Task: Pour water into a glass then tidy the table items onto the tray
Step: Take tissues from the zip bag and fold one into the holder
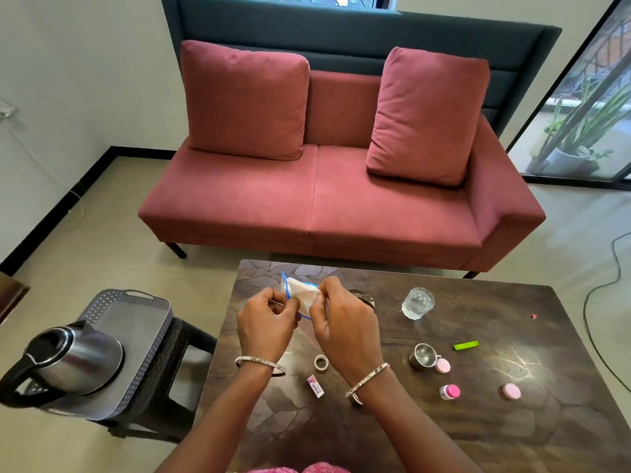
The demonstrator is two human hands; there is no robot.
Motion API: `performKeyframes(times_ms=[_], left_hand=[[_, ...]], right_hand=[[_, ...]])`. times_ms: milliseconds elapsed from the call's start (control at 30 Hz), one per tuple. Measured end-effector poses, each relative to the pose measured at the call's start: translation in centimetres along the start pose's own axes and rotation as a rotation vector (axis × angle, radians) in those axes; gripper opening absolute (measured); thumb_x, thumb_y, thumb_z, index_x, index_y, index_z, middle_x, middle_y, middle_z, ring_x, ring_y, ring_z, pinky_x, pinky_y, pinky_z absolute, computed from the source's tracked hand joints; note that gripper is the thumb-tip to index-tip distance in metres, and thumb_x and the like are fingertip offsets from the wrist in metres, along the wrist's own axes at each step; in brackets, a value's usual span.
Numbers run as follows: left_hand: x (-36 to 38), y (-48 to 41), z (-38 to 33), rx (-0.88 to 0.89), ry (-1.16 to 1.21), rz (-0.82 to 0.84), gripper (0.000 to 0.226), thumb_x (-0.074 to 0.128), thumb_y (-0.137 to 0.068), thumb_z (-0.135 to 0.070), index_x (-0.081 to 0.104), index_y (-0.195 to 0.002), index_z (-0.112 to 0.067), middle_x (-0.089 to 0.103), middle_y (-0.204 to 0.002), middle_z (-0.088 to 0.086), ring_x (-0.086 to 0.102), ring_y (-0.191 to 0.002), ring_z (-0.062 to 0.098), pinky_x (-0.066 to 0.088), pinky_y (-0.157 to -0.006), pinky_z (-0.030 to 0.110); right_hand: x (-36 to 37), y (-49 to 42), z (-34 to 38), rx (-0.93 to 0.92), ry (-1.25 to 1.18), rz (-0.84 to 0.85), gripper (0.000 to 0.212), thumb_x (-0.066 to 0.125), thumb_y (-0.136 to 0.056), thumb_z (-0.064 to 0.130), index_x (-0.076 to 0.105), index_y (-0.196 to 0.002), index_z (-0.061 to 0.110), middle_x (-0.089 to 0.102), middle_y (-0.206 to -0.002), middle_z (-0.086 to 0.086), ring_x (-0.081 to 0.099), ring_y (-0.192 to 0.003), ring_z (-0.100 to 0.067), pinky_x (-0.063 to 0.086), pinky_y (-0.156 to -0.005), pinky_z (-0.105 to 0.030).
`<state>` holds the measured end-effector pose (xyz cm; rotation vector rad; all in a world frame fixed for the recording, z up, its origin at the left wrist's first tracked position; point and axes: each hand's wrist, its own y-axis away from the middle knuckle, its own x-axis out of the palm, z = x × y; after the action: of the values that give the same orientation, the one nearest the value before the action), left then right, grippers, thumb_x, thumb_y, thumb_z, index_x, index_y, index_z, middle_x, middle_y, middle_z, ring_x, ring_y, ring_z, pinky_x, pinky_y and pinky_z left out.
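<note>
Head view: the left hand (264, 319) and the right hand (345, 322) are raised together over the far left part of the dark table (495, 421). Each has its fingers curled and pinches the blue-edged mouth of a clear bag (290, 291) between thumb and fingertips. White paper (305, 295) sits inside the bag. The opposed pinches at the rim suggest the mouth is being worked open or pressed closed; which of the two cannot be told. The glass (417, 303) stands upright on the table to the right of the hands, apart from them, and holds water, so the pouring step is judged complete. The kettle (71, 360) rests on the near end of the grey tray (136, 322), which lies on a dark stool (177, 339) beside the table's left edge, within reach for loading. Not yet moved to the tray and loose on the table are a tape roll (321, 362), a small box (316, 386), a steel cup (422, 355), three pink-capped containers (450, 391) and a green strip (466, 345). Tidying is therefore judged to be at an early stage. The bag is limp and light, which accounts for the two-handed hold.
</note>
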<state>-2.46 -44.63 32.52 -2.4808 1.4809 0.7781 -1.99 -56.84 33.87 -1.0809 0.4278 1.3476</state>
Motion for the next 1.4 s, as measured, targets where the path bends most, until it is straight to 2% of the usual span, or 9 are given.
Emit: performKeyframes(times_ms=[267, 433, 600, 733, 933, 1033, 1100, 1267, 1400], left_hand=[[-0.2, -0.4, 1.0, -0.083, 0.078, 0.007, 0.02, 0.068, -0.078, -0.026, 0.063, -0.063, -0.014, 0.069, -0.052, -0.005, 0.069, -0.053, 0.011, 0.058, -0.07, 0.041], [-0.3, -0.3, 1.2, -0.085, 0.092, -0.009, 0.018, 0.067, -0.077, -0.024, 0.064, -0.063, -0.014, 0.068, -0.05, -0.008, 0.068, -0.049, 0.006, 0.058, -0.071, 0.038], [-0.4, -0.1, 1.7, -0.097, 0.092, -0.018, 0.017, 0.068, -0.075, -0.024, 0.063, -0.062, -0.013, 0.068, -0.049, -0.007, 0.067, -0.049, 0.007, 0.058, -0.071, 0.039], [-0.7, -0.3, 2.1, -0.129, 0.115, -0.025, 0.015, 0.067, -0.072, -0.023, 0.063, -0.061, -0.013, 0.068, -0.049, -0.004, 0.069, -0.051, 0.011, 0.058, -0.073, 0.041], [-1.2, -0.5, 2.7, -0.187, 0.217, -0.044, 0.013, 0.068, -0.072, -0.019, 0.062, -0.064, -0.01, 0.069, -0.051, 0.003, 0.069, -0.046, 0.02, 0.061, -0.065, 0.046], [-1.3, -0.4, 2.5, -0.218, 0.287, -0.06, 0.012, 0.068, -0.074, -0.015, 0.061, -0.067, -0.007, 0.068, -0.052, 0.009, 0.068, -0.046, 0.026, 0.061, -0.06, 0.049], [-1.2, -0.2, 2.2, -0.217, 0.304, -0.055, 0.012, 0.067, -0.075, -0.014, 0.061, -0.068, -0.006, 0.069, -0.053, 0.01, 0.069, -0.048, 0.027, 0.061, -0.062, 0.049], [-0.9, 0.7, 0.9, -0.176, 0.415, -0.035, 0.012, 0.067, -0.08, -0.009, 0.061, -0.07, -0.005, 0.07, -0.059, 0.014, 0.07, -0.051, 0.026, 0.061, -0.061, 0.048], [-1.4, 1.7, 0.6, -0.057, 0.43, 0.089, 0.015, 0.071, -0.084, -0.026, 0.065, -0.081, -0.012, 0.072, -0.067, 0.01, 0.071, -0.062, 0.022, 0.061, -0.067, 0.043]], right_hand=[[-0.2, -0.3, -0.3, 0.2, -0.455, -0.149, 0.005, 0.059, -0.095, 0.016, 0.064, -0.095, 0.018, 0.067, -0.074, 0.008, 0.059, -0.061, -0.007, 0.047, -0.059, -0.025], [-1.4, -1.1, -0.9, 0.221, -0.636, -0.332, 0.016, 0.056, -0.099, 0.017, 0.048, -0.106, 0.029, 0.063, -0.071, 0.005, 0.055, -0.057, -0.012, 0.043, -0.052, -0.024], [-2.4, -2.3, -2.3, 0.167, -0.607, -0.428, 0.026, 0.046, -0.094, -0.002, 0.059, -0.093, 0.021, 0.06, -0.082, 0.013, 0.053, -0.07, -0.006, 0.042, -0.063, -0.021], [-2.9, -2.5, -3.6, 0.148, -0.393, -0.471, 0.031, 0.047, -0.089, -0.01, 0.069, -0.094, 0.01, 0.065, -0.094, -0.002, 0.059, -0.088, -0.012, 0.045, -0.08, -0.021], [-2.8, -0.7, -4.3, 0.133, -0.172, 0.082, 0.008, 0.068, -0.081, 0.015, 0.075, -0.085, 0.015, 0.069, -0.092, -0.001, 0.066, -0.086, -0.021, 0.051, -0.08, -0.036], [-2.0, 0.7, -2.7, 0.153, -0.108, 0.391, 0.052, 0.061, -0.072, 0.07, 0.078, -0.08, 0.022, 0.07, -0.083, 0.007, 0.065, -0.082, -0.011, 0.05, -0.074, -0.032], [-1.0, 1.4, -1.9, 0.122, -0.036, 0.494, 0.067, 0.052, -0.065, 0.084, 0.078, -0.081, 0.025, 0.067, -0.08, 0.009, 0.062, -0.079, -0.008, 0.047, -0.07, -0.03], [0.3, 1.6, -1.1, 0.138, -0.052, 0.467, 0.03, 0.064, -0.08, 0.044, 0.073, -0.073, 0.016, 0.062, -0.066, 0.0, 0.062, -0.077, -0.023, 0.035, -0.062, -0.028], [0.3, 1.1, -1.4, 0.297, -0.225, 0.431, 0.035, 0.067, -0.082, 0.04, 0.072, -0.069, 0.007, 0.062, -0.055, -0.006, 0.061, -0.064, -0.026, 0.05, -0.064, -0.035]])
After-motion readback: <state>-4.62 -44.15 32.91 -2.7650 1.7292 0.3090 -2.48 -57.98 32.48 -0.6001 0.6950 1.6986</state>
